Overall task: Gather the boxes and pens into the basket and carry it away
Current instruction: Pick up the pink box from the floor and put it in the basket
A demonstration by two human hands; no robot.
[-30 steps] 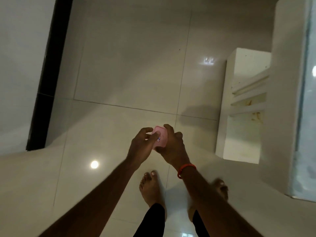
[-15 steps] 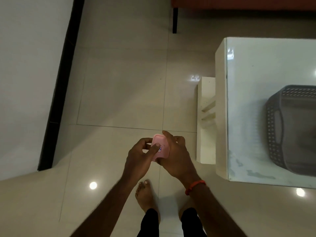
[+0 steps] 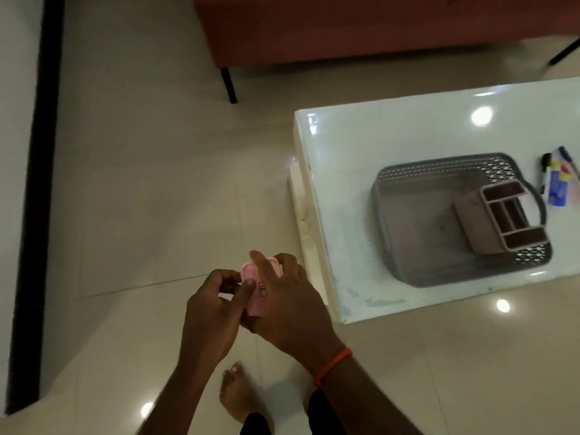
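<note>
A small pink box [image 3: 258, 291] is held over the floor between my left hand [image 3: 213, 315] and my right hand [image 3: 292, 309], fingers of both wrapped around it. To the right, a grey perforated basket [image 3: 408, 215] stands on the white table [image 3: 392, 133]. Inside the basket, at its right end, lies a pinkish organiser box [image 3: 499, 218] with several compartments, tipped on its side. Several pens and markers [image 3: 555, 180] lie on the table just right of the basket, partly cut off by the frame edge.
A red sofa [image 3: 345, 23] on thin black legs stands behind the table. A black skirting strip [image 3: 34, 183] runs along the white wall at left. The floor is glossy beige tile; my bare foot [image 3: 235, 394] is below my hands.
The view has swung right and up, so the whole basket, the organiser box, the pens and the sofa have come into sight. Both hands still hold the pink box.
</note>
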